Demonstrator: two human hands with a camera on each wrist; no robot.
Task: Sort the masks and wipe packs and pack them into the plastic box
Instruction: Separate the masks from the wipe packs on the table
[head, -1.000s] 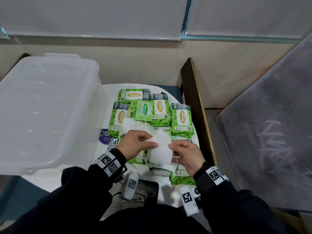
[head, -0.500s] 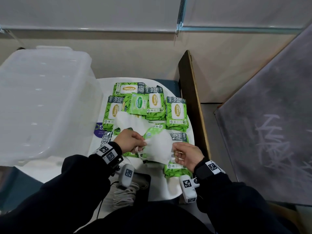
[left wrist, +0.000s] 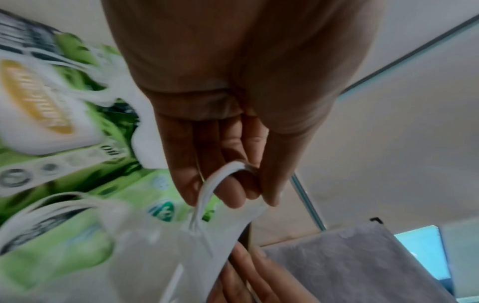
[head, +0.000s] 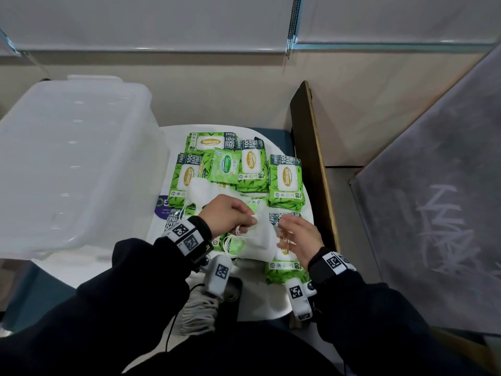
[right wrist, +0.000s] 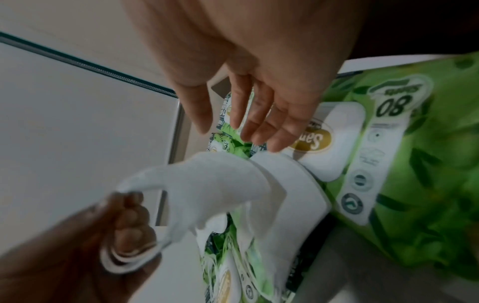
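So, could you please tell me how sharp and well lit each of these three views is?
Head view: evenly lit, wipe packs sharp, edges bowed. Left wrist view: packs smeared by blur, left hand clearer. Right wrist view: dim, masks and right hand soft.

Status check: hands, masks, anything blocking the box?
Left hand pinches mask ear loops. Right hand open, off it. Wipe packs unpacked; box lid on.

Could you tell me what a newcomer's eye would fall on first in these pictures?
Bright green wipe packs crowd the small white table. In front of them the left hand pinches a white mask by its ear loops, the right hand open beside it. A big translucent plastic box stands at left.
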